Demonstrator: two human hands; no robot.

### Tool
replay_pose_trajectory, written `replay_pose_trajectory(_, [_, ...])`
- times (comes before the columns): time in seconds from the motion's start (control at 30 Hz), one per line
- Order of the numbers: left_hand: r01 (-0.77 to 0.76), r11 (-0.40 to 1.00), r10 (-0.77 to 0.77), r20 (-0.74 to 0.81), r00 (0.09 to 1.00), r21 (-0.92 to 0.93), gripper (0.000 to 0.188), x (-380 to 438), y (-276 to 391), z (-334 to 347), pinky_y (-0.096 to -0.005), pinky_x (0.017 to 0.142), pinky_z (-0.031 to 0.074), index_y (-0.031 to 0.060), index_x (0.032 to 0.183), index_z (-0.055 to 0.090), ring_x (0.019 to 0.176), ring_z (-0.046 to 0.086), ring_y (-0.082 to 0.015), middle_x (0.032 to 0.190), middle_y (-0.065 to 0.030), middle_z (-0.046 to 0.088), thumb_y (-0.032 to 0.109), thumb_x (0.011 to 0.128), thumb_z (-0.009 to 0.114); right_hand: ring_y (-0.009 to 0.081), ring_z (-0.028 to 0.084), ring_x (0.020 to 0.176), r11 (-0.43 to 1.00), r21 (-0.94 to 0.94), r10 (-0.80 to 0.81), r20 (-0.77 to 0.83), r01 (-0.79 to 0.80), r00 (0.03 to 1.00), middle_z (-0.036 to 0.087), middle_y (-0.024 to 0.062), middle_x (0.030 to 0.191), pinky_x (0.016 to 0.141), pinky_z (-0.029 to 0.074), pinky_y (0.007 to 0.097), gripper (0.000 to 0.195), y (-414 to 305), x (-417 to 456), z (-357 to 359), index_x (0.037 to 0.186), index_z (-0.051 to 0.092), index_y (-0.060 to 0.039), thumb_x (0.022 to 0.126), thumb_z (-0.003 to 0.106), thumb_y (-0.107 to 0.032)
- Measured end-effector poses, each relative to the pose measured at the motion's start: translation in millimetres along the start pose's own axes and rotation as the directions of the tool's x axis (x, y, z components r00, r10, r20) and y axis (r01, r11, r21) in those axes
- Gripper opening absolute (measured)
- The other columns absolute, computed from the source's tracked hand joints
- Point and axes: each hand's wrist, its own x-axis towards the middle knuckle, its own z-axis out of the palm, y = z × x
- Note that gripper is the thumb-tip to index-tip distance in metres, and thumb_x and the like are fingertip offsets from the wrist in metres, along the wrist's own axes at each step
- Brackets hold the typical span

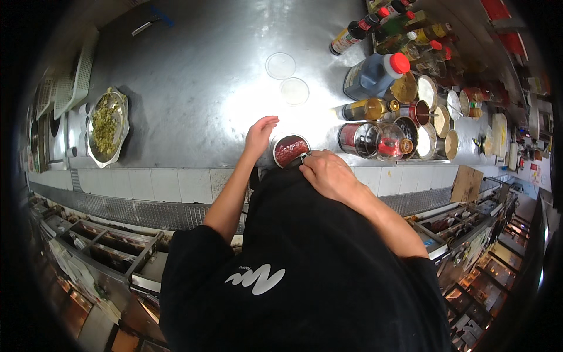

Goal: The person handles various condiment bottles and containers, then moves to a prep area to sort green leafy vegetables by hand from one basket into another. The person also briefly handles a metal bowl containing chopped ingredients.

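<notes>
A round container of dark red sauce stands at the near edge of the steel counter, right against my body. My right hand is at its right rim, with the fingers curled on a small metal handle or utensil end; its other end is hidden. On the container's left side, my left hand is raised with its fingers stretched out, and nothing shows in it. Two round translucent lids lie on the counter beyond the hands.
Bottles, a blue-grey jug with a red cap and several seasoning containers crowd the right side. A metal dish of chopped greenish food is at the left, near white plastic baskets. A peeler-like tool lies at the far left.
</notes>
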Motion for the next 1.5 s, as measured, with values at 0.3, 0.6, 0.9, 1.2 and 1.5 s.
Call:
replay_pose_trajectory(0.3, [-0.219,0.939,0.201,0.094,0.975,0.267,0.114,-82.7,14.6,26.6,-0.0433,0.111,0.045,0.0006,0.157,0.032,0.136,0.051,-0.036,0.149,-0.022,0.048,0.009,0.061,0.094,0.039,0.066,0.08,0.997,0.073,0.033,-0.235,-0.016,0.971,0.065,0.0175,0.083,0.073,0.053,0.0476,0.021,-2.9,-4.9,16.4,0.08,0.064,0.0007,0.094,0.067,-0.016])
replay_pose_trajectory(0.6, [-0.244,0.914,0.282,-0.072,0.957,0.324,0.104,-47.9,11.8,52.2,-0.0433,0.103,0.051,-0.0002,0.144,0.043,0.123,0.061,-0.0357,0.131,-0.0231,0.061,0.025,0.061,0.1,0.0408,0.064,0.076,0.986,0.163,0.039,-0.372,0.024,0.927,0.063,0.0191,0.082,0.068,0.052,0.0474,0.02,8.5,-48.9,27.1,0.079,0.061,0.0026,0.092,0.07,-0.009])
replay_pose_trajectory(0.9, [-0.108,0.85,0.19,-0.109,0.976,0.516,0.121,-30.7,55.8,26.2,-0.0443,0.114,0.044,0.0076,0.161,0.016,0.138,0.05,-0.0387,0.151,-0.0244,0.047,0.024,0.069,0.093,0.0401,0.061,0.081,0.966,0.116,-0.127,-0.567,0.231,0.814,0.062,0.0187,0.088,0.07,0.051,0.0475,0.013,54.7,-47.2,25.0,0.083,0.064,0.0023,0.087,0.075,-0.004])
replay_pose_trajectory(1.2, [0.173,0.907,0.055,-0.514,0.856,0.385,0.077,-237.0,-18.7,-33.8,-0.0423,0.116,0.039,0.0,0.157,0.033,0.144,0.045,-0.0333,0.157,-0.0208,0.043,0.009,0.091,0.073,0.0379,0.063,0.102,0.947,0.048,-0.201,-0.683,0.318,0.702,0.067,0.0178,0.11,0.088,0.051,0.046,0.012,68.3,-32.2,31.3,0.091,0.072,0.0013,0.083,0.079,-0.005])
replay_pose_trajectory(1.5, [0.407,0.905,-0.354,-0.752,0.557,-0.124,0.045,-579.2,-248.1,-143.5,-0.0382,0.089,0.053,-0.0072,0.132,0.058,0.103,0.065,-0.0226,0.116,-0.017,0.069,0.019,0.097,0.069,0.0364,0.068,0.099,0.968,-0.104,-0.239,-0.672,0.23,0.701,0.071,0.0168,0.107,0.087,0.054,0.0431,0.012,20.2,-7.3,13.1,0.087,0.069,-0.0009,0.08,0.08,-0.002])
